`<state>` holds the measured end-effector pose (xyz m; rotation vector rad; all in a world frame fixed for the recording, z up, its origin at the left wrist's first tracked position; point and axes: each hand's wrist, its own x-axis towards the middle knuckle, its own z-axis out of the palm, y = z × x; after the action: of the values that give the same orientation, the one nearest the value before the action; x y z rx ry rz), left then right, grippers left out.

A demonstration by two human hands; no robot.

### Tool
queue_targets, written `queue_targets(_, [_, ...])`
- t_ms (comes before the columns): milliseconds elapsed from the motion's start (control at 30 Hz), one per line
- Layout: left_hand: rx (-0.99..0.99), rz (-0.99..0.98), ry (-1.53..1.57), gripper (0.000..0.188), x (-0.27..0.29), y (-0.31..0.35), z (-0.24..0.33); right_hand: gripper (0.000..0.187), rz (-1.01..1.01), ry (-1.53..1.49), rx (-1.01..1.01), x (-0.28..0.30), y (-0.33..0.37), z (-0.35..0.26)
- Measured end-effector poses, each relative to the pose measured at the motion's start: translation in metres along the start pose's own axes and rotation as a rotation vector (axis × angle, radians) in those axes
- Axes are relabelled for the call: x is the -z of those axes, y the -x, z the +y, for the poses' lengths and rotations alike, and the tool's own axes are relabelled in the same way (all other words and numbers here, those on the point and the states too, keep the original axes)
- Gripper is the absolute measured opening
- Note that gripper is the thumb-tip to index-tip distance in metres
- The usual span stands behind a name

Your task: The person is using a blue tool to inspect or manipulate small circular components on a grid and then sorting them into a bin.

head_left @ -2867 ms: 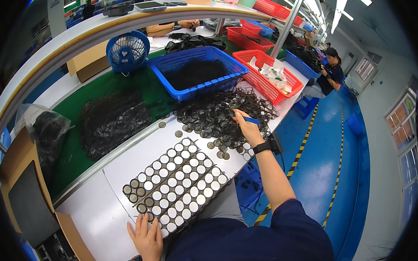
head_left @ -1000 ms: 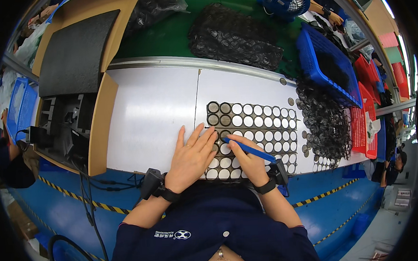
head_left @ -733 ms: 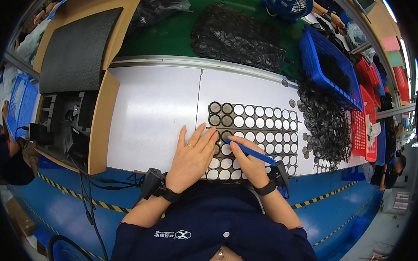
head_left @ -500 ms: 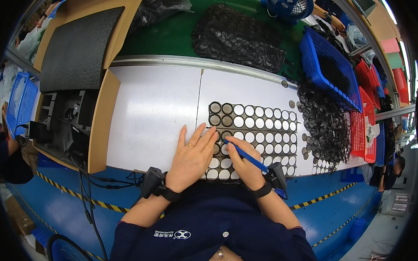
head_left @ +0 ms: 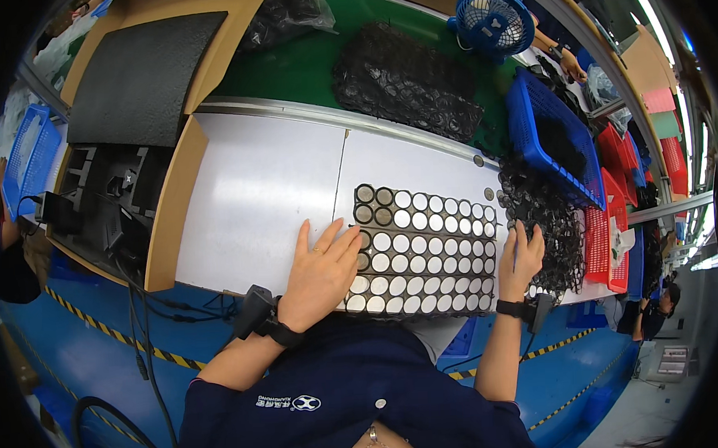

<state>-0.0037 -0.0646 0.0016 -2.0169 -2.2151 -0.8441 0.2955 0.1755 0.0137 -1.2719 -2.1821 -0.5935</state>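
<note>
A black sheet of round pieces (head_left: pixel 425 230) lies on the white table in front of me, with several rows of white discs in black rings. A few rounds at its left end look grey instead of white. My left hand (head_left: pixel 319 267) rests flat with fingers spread over the sheet's left edge. Just past the right edge, my right hand (head_left: pixel 522 258) is held with bent fingers around a slim pen-like tool (head_left: pixel 514 255), mostly hidden by the hand. Near its fingertips lies a heap of black ring-shaped pieces (head_left: pixel 534 208).
A blue basket (head_left: pixel 562 185) stands at the right behind the heap, with red baskets (head_left: pixel 599 249) beside it. Black webbed material (head_left: pixel 405 82) lies on the green surface beyond a metal rail, near a blue fan (head_left: pixel 494 22). An open cardboard box (head_left: pixel 174 208) stands left.
My right hand has moved right, off the sheet, with the tool. Two grey rounds near the left end now look white. My left hand has stayed nearly in place.
</note>
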Motion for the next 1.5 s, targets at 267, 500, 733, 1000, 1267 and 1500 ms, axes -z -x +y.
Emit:
queue_targets(267, [-0.005, -0.010, -0.053, 0.045, -0.013, -0.023, -0.012, 0.031, -0.837, -1.400, -0.514, 0.031, -0.007, -0.156])
queue_targets(500, [0.003, -0.051, -0.085, 0.051, -0.016, -0.020, -0.014, 0.030, -0.856, -1.447, -0.427, 0.026, -0.007, -0.183])
queue_targets(733, [0.008, -0.050, -0.070, 0.051, -0.017, -0.020, -0.015, 0.030, -0.876, -1.390, -0.418, 0.025, -0.008, -0.184])
queue_targets(1000, [0.021, -0.059, -0.054, 0.051, -0.016, -0.019, -0.016, 0.029, -0.852, -1.389, -0.411, 0.024, -0.005, -0.186])
queue_targets(1267, [0.013, -0.060, -0.048, 0.051, -0.017, -0.021, -0.014, 0.024, -0.613, -1.098, -0.128, 0.021, 0.001, -0.194])
queue_targets(1500, [0.030, -0.072, -0.062, 0.050, -0.017, -0.018, -0.017, 0.030, -0.239, -0.600, 0.283, 0.016, -0.003, -0.176])
